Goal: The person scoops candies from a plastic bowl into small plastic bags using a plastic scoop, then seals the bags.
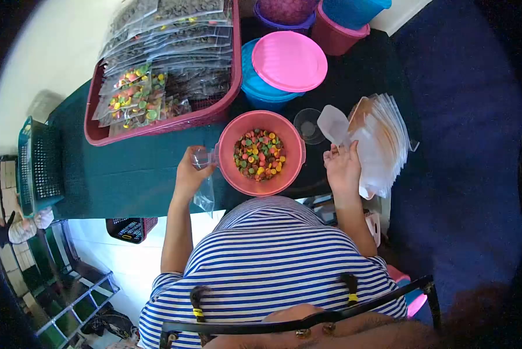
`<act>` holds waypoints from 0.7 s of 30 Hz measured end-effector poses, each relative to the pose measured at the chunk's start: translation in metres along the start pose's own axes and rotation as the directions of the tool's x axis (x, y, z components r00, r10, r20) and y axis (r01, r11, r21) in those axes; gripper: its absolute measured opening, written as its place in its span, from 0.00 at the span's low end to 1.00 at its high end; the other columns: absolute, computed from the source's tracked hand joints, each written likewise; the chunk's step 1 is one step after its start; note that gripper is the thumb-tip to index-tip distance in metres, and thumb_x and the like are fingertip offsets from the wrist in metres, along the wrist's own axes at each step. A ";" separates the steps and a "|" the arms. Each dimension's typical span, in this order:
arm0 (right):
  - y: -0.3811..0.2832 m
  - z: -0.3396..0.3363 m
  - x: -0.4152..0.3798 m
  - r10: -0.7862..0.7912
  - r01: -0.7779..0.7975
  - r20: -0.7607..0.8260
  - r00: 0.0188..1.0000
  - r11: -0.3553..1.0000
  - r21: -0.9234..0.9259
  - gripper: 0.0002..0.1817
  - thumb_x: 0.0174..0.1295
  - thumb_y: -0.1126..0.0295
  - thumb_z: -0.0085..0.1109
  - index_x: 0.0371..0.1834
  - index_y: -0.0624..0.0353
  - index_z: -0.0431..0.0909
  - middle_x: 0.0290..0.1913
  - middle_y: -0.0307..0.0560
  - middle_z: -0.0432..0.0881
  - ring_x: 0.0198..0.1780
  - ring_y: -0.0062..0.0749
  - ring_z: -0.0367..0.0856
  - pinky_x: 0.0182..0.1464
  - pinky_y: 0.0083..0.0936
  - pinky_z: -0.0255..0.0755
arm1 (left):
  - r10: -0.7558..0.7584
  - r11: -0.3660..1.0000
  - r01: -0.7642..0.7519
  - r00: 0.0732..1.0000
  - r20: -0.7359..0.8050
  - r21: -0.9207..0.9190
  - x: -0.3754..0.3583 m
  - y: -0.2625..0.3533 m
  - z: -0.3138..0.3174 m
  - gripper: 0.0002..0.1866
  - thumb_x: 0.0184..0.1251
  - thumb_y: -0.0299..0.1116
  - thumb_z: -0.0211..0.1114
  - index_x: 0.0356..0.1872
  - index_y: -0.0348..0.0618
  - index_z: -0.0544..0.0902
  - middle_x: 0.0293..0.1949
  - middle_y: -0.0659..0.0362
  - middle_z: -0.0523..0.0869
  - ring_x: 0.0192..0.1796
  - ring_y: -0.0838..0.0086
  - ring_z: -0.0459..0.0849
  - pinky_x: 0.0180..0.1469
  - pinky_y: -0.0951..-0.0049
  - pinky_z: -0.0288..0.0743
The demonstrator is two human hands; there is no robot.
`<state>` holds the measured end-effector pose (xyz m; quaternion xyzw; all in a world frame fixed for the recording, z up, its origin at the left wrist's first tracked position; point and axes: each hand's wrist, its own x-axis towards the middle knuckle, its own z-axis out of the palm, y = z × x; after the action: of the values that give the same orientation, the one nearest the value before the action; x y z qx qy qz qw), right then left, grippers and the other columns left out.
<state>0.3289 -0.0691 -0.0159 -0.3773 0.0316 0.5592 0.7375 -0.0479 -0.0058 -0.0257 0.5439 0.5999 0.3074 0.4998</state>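
Observation:
My left hand (191, 174) is closed at the left edge of a pink bowl (229, 174), its thumb and fingers around clear plastic. A clear plastic bag (204, 196) hangs below that hand. Small round candies (260, 154) in red, green, yellow and brown cover the bottom of the bowl. To the right of the bowl my right hand (343, 168) is palm up and holds nothing, its fingers apart and slightly curled. Beside it stands a fanned stack of clear plastic bags (383, 145), with one translucent flap (333, 123) sticking out just above my fingertips.
A dark red basket (162, 127) at the upper left holds rows of filled bags. Behind the bowl are a blue tub (267, 96) with a pink lid (290, 61) and more tubs. A round clear dish (310, 126) lies right of the bowl. A green crate (40, 166) stands far left.

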 end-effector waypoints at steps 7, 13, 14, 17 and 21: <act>0.007 0.028 -0.026 -0.282 0.284 0.066 0.957 0.869 -0.405 0.14 0.72 0.56 0.54 0.47 0.54 0.77 0.38 0.38 0.77 0.38 0.23 0.70 0.40 0.22 0.63 | -0.060 0.995 0.071 0.987 0.149 -0.070 0.026 -0.002 0.005 0.28 0.51 0.28 0.75 0.54 0.38 0.72 0.42 0.53 0.86 0.42 0.71 0.87 0.44 0.71 0.81; 0.026 0.066 -0.073 -0.300 0.277 0.284 0.911 -0.066 -0.959 0.12 0.70 0.66 0.53 0.38 0.65 0.81 0.27 0.43 0.82 0.28 0.23 0.76 0.34 0.22 0.71 | 0.114 0.986 -0.089 0.977 0.179 -0.142 0.019 0.013 0.013 0.25 0.52 0.26 0.73 0.50 0.38 0.71 0.42 0.56 0.83 0.44 0.73 0.84 0.49 0.73 0.77; 0.033 0.073 -0.076 -0.298 0.260 0.278 0.913 -0.099 -0.960 0.12 0.71 0.66 0.52 0.40 0.65 0.81 0.29 0.44 0.83 0.27 0.25 0.77 0.34 0.24 0.72 | 0.186 0.978 -0.166 0.967 0.176 -0.124 0.015 0.019 0.011 0.25 0.52 0.26 0.73 0.50 0.40 0.71 0.43 0.57 0.81 0.45 0.74 0.82 0.49 0.73 0.76; 0.064 0.065 -0.070 -0.310 0.314 0.343 0.887 -0.141 -0.939 0.12 0.71 0.66 0.50 0.46 0.62 0.80 0.34 0.51 0.86 0.31 0.40 0.85 0.35 0.33 0.75 | 0.328 0.938 -0.295 0.926 0.185 -0.183 0.013 0.011 0.008 0.27 0.50 0.25 0.74 0.51 0.41 0.71 0.43 0.57 0.80 0.44 0.74 0.80 0.49 0.73 0.75; 0.098 0.060 -0.063 -0.364 0.249 0.280 0.888 -0.132 -0.960 0.12 0.71 0.65 0.50 0.46 0.60 0.79 0.30 0.56 0.84 0.34 0.48 0.85 0.38 0.37 0.76 | 0.584 0.772 -0.627 0.765 0.270 0.108 0.005 0.010 -0.007 0.33 0.35 0.24 0.78 0.48 0.41 0.73 0.41 0.51 0.81 0.43 0.57 0.83 0.49 0.64 0.77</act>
<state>0.2000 -0.0757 0.0057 -0.8056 -0.4375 0.2036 0.3439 -0.0508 0.0025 -0.0160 0.7849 0.3585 0.3311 0.3819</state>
